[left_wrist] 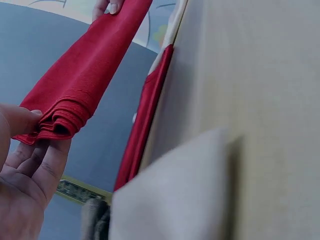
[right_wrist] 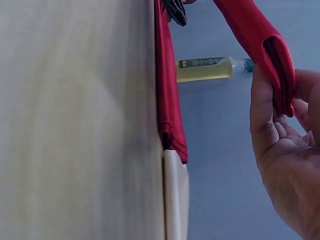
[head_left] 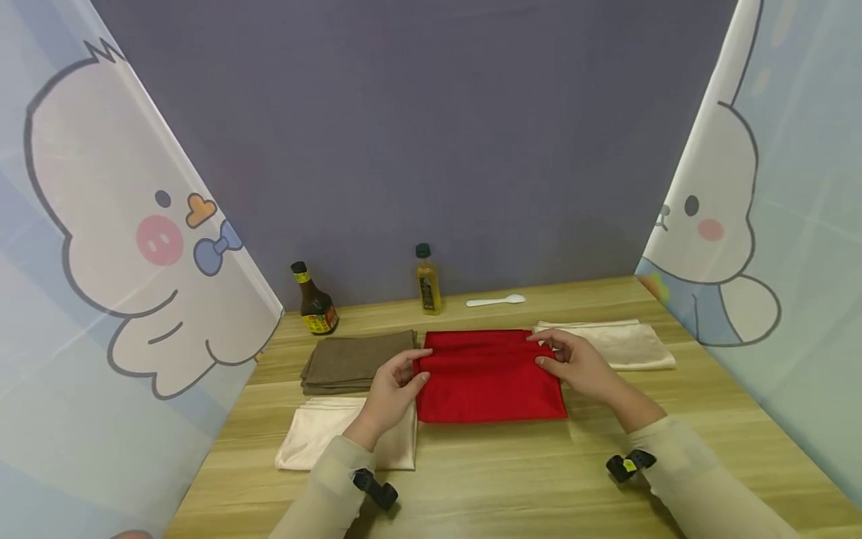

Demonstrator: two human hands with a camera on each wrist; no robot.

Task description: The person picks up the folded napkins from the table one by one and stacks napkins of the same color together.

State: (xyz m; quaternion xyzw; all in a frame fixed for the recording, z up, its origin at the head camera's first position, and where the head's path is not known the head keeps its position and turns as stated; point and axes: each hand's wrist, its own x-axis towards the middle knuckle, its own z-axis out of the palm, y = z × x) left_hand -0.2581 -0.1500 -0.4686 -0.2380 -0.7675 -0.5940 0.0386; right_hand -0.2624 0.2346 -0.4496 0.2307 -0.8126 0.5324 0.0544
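Observation:
My left hand (head_left: 390, 395) and right hand (head_left: 587, 368) hold a folded red cloth (left_wrist: 82, 92) between them by its two ends. In the left wrist view, the left thumb lies on the end of its stacked folds with the fingers beneath. The right wrist view shows the other end pinched between thumb and fingers. A second folded red cloth (right_wrist: 169, 100) lies on the table below, with a gap between the two. From the head view, both reds overlap into one patch. Close by the left hand are a folded brown cloth (head_left: 357, 361) and a folded cream cloth (head_left: 319, 434).
Another folded cream cloth (head_left: 622, 344) lies on the right, behind the right hand. A dark sauce bottle (head_left: 316, 303), an oil bottle (head_left: 428, 284) and a white spoon (head_left: 494, 300) are along the back of the wooden table (head_left: 498, 479). Fabric walls enclose the back and sides.

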